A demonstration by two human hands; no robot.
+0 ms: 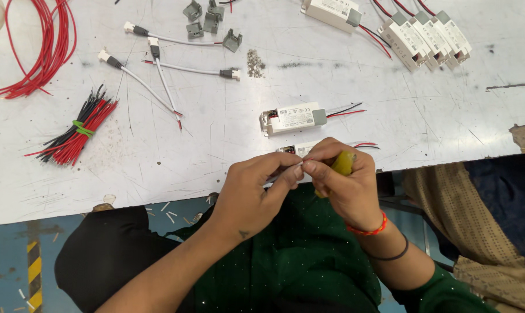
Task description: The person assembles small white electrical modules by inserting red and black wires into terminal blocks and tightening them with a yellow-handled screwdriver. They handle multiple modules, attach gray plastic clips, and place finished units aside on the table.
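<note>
My left hand and my right hand meet at the near edge of the white table. The right hand grips a yellow-handled tool. My left fingertips pinch something thin at the tool's tip, too small to make out. Just behind my hands lies a small white driver box with red and black wires, partly hidden by my fingers. A second white driver box with a grey end cap lies a little further back.
A bundle of short red and black wires tied with a green band lies at left, a coil of red wire behind it. White connector cables, grey clips, several more driver boxes sit at the back.
</note>
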